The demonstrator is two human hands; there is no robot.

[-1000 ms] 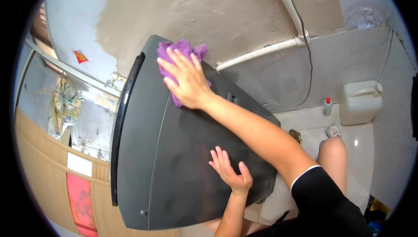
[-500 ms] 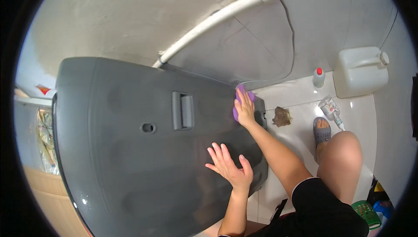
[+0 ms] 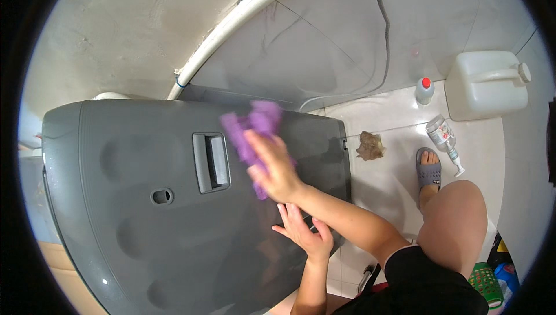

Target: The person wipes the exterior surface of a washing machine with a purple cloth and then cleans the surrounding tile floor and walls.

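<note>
My right hand, blurred by motion, holds a purple cloth against the broad side panel of a dark grey appliance that looks like a washing machine. The cloth is bunched under and beyond the fingers, just right of the panel's recessed handle. A small oval hole lies left of that handle. My left hand is open at the panel, fingers spread and holding nothing. Its fingertips are close to my right wrist; I cannot tell whether they touch it.
On the tiled floor to the right are a crumpled brown rag, a clear pump bottle lying down, a red-capped bottle and a white jerrycan. A green basket stands at lower right. A white pipe runs along the wall.
My right hand has swept the purple cloth left across the panel, from its far right end to near the handle. My left hand stays in nearly the same place. The view has shifted slightly.
</note>
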